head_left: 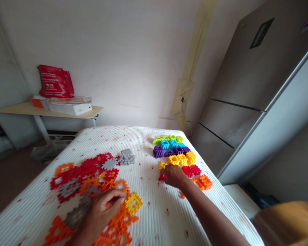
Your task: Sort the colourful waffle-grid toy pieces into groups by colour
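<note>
Left hand (102,206) half-curled, fingertips right at the edge of a yellow, notched, square plastic tile (133,203); can't tell if it's pinched. That tile looks light, stiff, hardly fragile: take it by the rim! Right hand (173,175), well apart, angles down by a small red plastic piece (163,177), grip hidden. Beyond, yellow blocky plastic cubes (182,159).

the red interlocking tiles (92,164) before me look like moulded plastic with a faint sheen — and the yellow square tile (133,203) too, its edges toothed. i see a finely ribbed, matt surface on the white table cover (166,222). the refrigerator doors (231,75) look smooth and metallic, softly glossy. the wall (123,51) is matt, the tan tape (187,87) wrinkled, the red bag (53,82) shiny and creased — like plastic.
</note>
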`<state>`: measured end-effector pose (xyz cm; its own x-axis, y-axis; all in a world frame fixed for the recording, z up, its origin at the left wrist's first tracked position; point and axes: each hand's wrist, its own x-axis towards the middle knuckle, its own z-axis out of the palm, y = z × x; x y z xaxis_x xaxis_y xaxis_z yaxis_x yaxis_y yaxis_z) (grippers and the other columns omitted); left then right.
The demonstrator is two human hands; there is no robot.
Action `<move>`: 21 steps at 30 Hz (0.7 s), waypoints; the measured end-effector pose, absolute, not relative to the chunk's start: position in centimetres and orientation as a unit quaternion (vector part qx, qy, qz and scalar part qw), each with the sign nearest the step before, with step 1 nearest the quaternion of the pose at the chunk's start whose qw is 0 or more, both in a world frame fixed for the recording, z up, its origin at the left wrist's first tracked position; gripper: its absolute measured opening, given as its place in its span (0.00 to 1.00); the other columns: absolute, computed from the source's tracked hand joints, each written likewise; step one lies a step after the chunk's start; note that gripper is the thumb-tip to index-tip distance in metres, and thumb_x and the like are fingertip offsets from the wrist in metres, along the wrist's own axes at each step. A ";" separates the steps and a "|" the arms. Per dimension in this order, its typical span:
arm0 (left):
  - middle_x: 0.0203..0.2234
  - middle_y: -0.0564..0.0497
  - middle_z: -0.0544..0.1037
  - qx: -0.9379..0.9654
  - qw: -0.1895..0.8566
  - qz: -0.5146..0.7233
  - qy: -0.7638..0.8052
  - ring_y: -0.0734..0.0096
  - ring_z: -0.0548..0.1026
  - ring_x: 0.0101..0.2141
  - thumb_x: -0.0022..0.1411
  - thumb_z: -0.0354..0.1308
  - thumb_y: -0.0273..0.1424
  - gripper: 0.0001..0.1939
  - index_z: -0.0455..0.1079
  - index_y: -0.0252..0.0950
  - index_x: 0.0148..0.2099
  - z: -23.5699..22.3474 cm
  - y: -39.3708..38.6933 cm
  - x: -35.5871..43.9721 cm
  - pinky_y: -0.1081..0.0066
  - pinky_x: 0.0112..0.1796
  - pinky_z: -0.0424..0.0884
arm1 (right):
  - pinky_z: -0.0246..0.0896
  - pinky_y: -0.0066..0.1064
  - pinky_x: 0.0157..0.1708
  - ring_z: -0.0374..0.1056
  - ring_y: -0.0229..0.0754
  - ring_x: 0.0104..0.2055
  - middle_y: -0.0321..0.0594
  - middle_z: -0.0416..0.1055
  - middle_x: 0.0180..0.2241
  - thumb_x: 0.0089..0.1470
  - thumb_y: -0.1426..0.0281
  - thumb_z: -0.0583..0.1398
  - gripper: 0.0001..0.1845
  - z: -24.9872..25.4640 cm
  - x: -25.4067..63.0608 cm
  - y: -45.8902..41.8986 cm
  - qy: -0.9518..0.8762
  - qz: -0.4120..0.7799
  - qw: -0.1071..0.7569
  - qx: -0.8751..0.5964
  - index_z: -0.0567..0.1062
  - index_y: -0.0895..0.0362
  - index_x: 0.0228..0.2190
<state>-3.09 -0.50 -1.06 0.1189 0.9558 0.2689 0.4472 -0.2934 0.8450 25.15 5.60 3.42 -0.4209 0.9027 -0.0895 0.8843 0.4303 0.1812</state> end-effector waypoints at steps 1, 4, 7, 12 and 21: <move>0.26 0.54 0.80 0.684 0.294 0.425 0.515 0.70 0.78 0.30 0.53 0.55 0.36 0.08 0.74 0.40 0.30 -0.9 -0.5 -3.1 0.77 0.33 0.73 | 0.61 0.31 0.35 0.68 0.47 0.41 0.45 0.73 0.38 0.51 0.71 0.56 0.13 3.3 25.1 5.6 0.839 0.054 0.085 0.534 0.74 0.55 0.40; 0.24 0.54 0.80 0.677 0.251 0.445 0.530 0.69 0.77 0.28 0.51 0.56 0.37 0.08 0.73 0.40 0.28 -0.3 -0.5 -3.2 0.76 0.32 0.73 | 0.60 0.32 0.36 0.68 0.48 0.41 0.46 0.73 0.37 0.53 0.67 0.56 0.14 3.0 25.0 5.5 0.836 0.054 0.078 0.540 0.74 0.56 0.41; 0.24 0.54 0.80 0.672 0.193 0.458 0.549 0.69 0.77 0.27 0.50 0.54 0.36 0.09 0.73 0.40 0.28 0.1 -0.1 -4.0 0.75 0.31 0.73 | 0.60 0.32 0.36 0.69 0.48 0.41 0.46 0.73 0.37 0.54 0.65 0.55 0.14 2.7 24.9 5.6 0.835 0.051 0.074 0.543 0.74 0.56 0.41; 0.28 0.53 0.81 0.640 0.108 0.427 0.630 0.67 0.77 0.31 0.50 0.51 0.37 0.11 0.73 0.41 0.30 0.4 1.2 -6.9 0.74 0.34 0.72 | 0.60 0.32 0.35 0.69 0.47 0.41 0.46 0.74 0.38 0.55 0.64 0.55 0.14 2.6 24.7 5.5 0.828 0.053 0.066 0.554 0.75 0.55 0.39; 0.36 0.50 0.80 0.699 0.057 0.219 0.678 0.67 0.76 0.38 0.57 0.45 0.29 0.16 0.74 0.38 0.38 1.8 2.3 -8.3 0.70 0.43 0.67 | 0.58 0.32 0.34 0.68 0.47 0.40 0.46 0.73 0.38 0.49 0.74 0.56 0.17 3.5 23.8 3.7 0.818 0.095 0.020 0.566 0.71 0.57 0.43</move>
<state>-8.27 2.35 1.76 -0.0165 0.9732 0.2295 0.9233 -0.0733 0.3771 23.83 3.71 3.49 -0.3576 0.9308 0.0752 0.9233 0.3403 0.1780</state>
